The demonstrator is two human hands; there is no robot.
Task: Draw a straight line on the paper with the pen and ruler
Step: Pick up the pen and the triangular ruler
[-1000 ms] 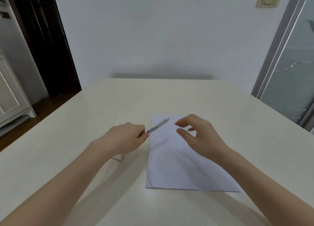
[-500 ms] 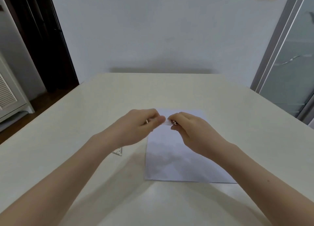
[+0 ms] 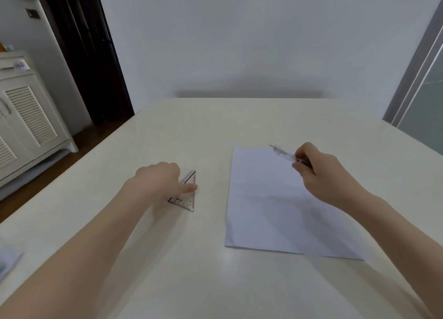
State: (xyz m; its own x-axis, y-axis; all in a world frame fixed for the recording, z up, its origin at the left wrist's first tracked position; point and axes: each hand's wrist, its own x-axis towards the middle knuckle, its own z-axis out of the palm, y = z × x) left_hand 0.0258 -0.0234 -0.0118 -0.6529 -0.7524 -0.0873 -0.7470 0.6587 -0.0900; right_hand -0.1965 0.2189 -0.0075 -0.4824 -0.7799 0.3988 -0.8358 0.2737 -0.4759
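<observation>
A white sheet of paper [image 3: 268,198] lies flat on the cream table [image 3: 215,131], right of centre. My right hand [image 3: 321,172] hovers over the paper's far right part, shut on a clear pen [image 3: 281,152] that points up and to the left. A small clear triangular ruler [image 3: 188,195] lies on the table left of the paper. My left hand [image 3: 158,182] rests on the ruler's left side, with the thumb pressed on its surface. Part of the ruler is hidden under that hand.
The table's left edge drops to a wooden floor [image 3: 48,167]. A white louvred cabinet [image 3: 26,126] stands at the far left. A wall is behind the table, and a glass door frame [image 3: 412,78] is at the right. A blurred pale object [image 3: 7,261] lies at the table's near left.
The pen has passed from my left hand to my right hand. My left hand has moved left and down onto the ruler. My right hand has moved right with the pen.
</observation>
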